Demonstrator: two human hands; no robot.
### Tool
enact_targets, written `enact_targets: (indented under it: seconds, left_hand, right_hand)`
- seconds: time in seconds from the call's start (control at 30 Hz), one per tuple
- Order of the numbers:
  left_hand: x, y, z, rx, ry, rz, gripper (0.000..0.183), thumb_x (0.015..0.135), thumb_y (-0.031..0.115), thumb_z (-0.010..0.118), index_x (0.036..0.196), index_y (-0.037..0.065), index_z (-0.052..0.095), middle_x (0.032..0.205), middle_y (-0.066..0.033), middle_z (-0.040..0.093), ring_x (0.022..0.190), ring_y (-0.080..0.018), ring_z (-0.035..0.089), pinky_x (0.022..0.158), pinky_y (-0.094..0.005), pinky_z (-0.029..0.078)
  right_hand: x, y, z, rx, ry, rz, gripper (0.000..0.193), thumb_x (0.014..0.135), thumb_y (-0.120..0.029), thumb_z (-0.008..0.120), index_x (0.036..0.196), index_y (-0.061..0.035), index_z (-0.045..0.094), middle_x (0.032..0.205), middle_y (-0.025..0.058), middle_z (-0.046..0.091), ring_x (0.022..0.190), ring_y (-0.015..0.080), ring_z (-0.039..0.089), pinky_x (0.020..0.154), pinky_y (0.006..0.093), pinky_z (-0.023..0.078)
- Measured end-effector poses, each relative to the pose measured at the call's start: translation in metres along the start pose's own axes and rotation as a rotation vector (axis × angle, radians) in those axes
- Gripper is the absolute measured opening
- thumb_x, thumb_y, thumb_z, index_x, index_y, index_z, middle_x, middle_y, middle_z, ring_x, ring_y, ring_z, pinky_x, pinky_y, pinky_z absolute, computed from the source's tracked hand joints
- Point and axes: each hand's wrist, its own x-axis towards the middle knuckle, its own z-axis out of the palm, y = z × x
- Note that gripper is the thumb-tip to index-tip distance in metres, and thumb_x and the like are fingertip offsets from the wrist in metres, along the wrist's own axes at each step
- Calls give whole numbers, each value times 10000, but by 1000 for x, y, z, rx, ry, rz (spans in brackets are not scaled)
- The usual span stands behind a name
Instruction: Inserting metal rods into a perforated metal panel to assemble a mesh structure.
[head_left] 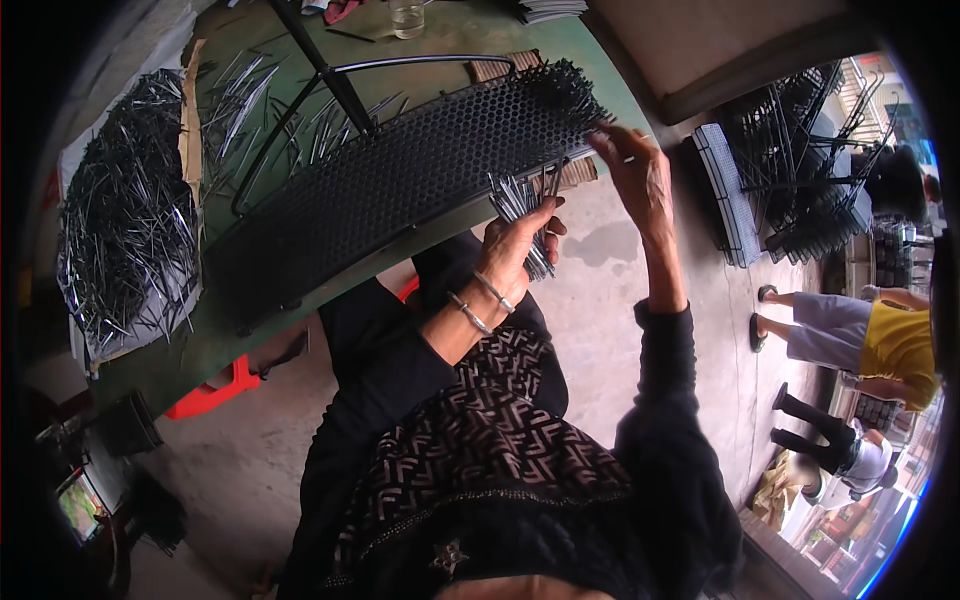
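A long black panel point(390, 180) full of small holes lies slantwise across the green table. A dense cluster of short dark strips point(563, 92) stands up from its right end. My left hand point(512, 245), with two bracelets on the wrist, is closed round a bundle of thin shiny strips point(515, 200) just below the panel's near edge. My right hand point(638, 175) is at the panel's right end, its thumb and fingertips pinched together beside the cluster. Whatever is between those fingertips is too small to make out.
A heap of loose dark strips point(130, 220) fills an opened carton at left; more lie scattered on the green table point(330, 40). A black bent-rod frame point(345, 95) rises behind the panel. A glass point(407, 18) stands at the back. A red stool point(215, 390) is below; people point(895, 345) stand right.
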Motion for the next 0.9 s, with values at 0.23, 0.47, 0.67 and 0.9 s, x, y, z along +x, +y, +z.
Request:
enact_targets:
  seconds: [0.23, 0.47, 0.67, 0.9]
  left_hand:
    - [0, -2, 7, 29, 32, -24, 255, 890, 247, 664, 1048, 49, 641, 854, -99, 685, 693, -163, 640, 531, -288, 486]
    - [11, 2, -11, -111, 48, -140, 271, 934, 303, 595, 1131, 116, 591, 1076, -129, 646, 920, -225, 631, 739, -384, 539]
    - [10, -2, -11, -66, -37, -78, 247, 948, 288, 578, 1124, 115, 562, 983, -143, 639, 607, -123, 497, 554, -275, 455]
    - [0, 7, 4, -57, -20, 5, 256, 971, 282, 538, 1099, 62, 514, 878, -148, 659, 524, -83, 432, 488, -234, 405]
  right_hand:
    - [-18, -6, -7, 641, -486, 175, 248, 924, -201, 604, 1004, 31, 635, 793, 70, 654, 699, 117, 587, 648, 270, 495]
    - [3, 2, -20, 248, 304, 45, 77, 901, -68, 577, 963, -23, 582, 806, 80, 661, 685, 134, 664, 648, 268, 516]
    - [18, 19, -5, 257, 323, 0, 78, 907, -82, 568, 970, -37, 577, 800, 74, 664, 683, 142, 675, 641, 267, 518]
    - [23, 11, -5, 127, 231, 44, 81, 911, -95, 566, 961, -37, 593, 822, 76, 692, 704, 135, 687, 631, 263, 514]
